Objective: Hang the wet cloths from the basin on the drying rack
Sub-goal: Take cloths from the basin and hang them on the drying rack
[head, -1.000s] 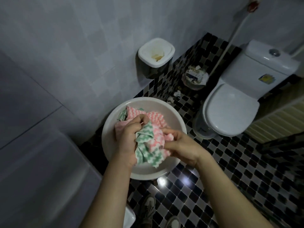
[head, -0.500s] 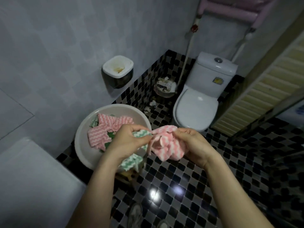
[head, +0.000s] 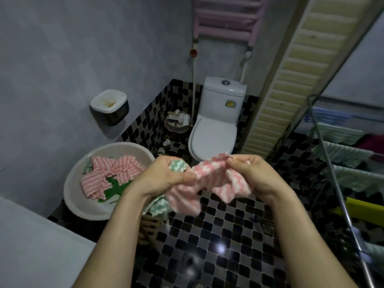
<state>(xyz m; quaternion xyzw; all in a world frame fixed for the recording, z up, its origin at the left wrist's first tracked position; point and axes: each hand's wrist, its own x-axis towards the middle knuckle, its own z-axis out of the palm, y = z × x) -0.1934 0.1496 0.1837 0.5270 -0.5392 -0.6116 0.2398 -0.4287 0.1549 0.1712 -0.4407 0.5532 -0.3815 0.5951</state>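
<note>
At nine o'clock, pink and green zigzag cloths (head: 108, 173) are heaped in the basin (head: 82, 206). Centrally, a bunched green cloth (head: 177, 166) and one end of a crumpled pink cloth (head: 207, 183) are clenched in the left hand (head: 164, 179); its other end is pinched by the right hand (head: 255, 179).

The basin (head: 72, 190) sits at my left against the left wall, with loose cloths (head: 108, 175) in it. My left hand (head: 164, 179) and right hand (head: 251, 177) grip the held cloth (head: 207, 183) between them, right of the basin, above the floor. A second cloth (head: 176, 166) is bunched in my left hand. The toilet (head: 214, 138) stands behind my hands, with the waste bin (head: 177, 123) just left of it. The drying rack (head: 342, 163) stands at far right.
</note>
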